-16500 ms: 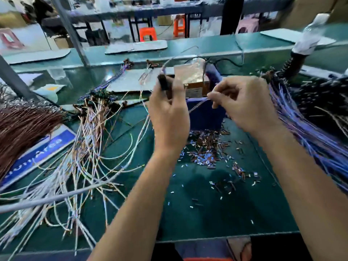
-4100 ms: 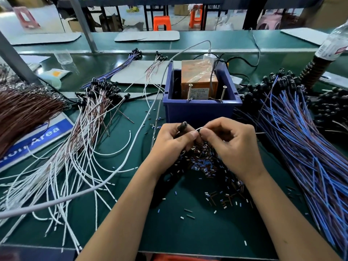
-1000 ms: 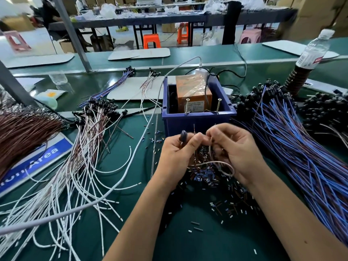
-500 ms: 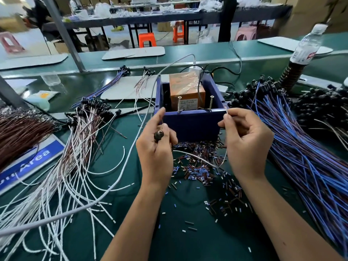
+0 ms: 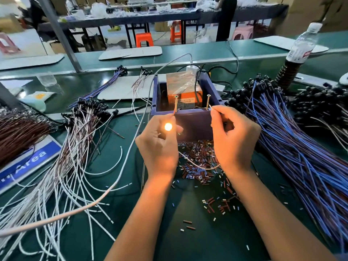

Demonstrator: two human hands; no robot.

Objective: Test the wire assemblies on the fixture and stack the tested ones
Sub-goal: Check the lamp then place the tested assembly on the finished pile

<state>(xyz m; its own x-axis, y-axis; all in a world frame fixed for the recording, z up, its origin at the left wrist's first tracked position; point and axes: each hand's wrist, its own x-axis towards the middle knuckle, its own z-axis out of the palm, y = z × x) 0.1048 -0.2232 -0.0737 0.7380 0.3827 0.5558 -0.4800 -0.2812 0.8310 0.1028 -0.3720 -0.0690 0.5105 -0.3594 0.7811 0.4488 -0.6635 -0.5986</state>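
Observation:
The test fixture is a blue bin [image 5: 190,123] holding an orange box [image 5: 185,91], with two upright screws on its front rim, the left screw [image 5: 176,102] and the right screw [image 5: 208,101]. My left hand [image 5: 160,147] holds a wire assembly; its lamp [image 5: 168,126] glows orange, and one wire end touches the left screw. My right hand [image 5: 233,142] pinches the other wire end [image 5: 211,108] at the right screw. The white wire [image 5: 197,165] loops between my hands. White-wired assemblies [image 5: 62,166] lie piled at left.
A large heap of blue-wired assemblies [image 5: 301,147] fills the right side. Brown wires [image 5: 18,132] lie far left beside a blue sign [image 5: 28,162]. Cut insulation bits [image 5: 199,162] litter the green mat. A thick white cable [image 5: 113,185] crosses the left. A bottle [image 5: 301,48] stands at back right.
Both hands have brought the two wire ends up to the screws on the bin's rim, and the lamp in my left hand has lit up.

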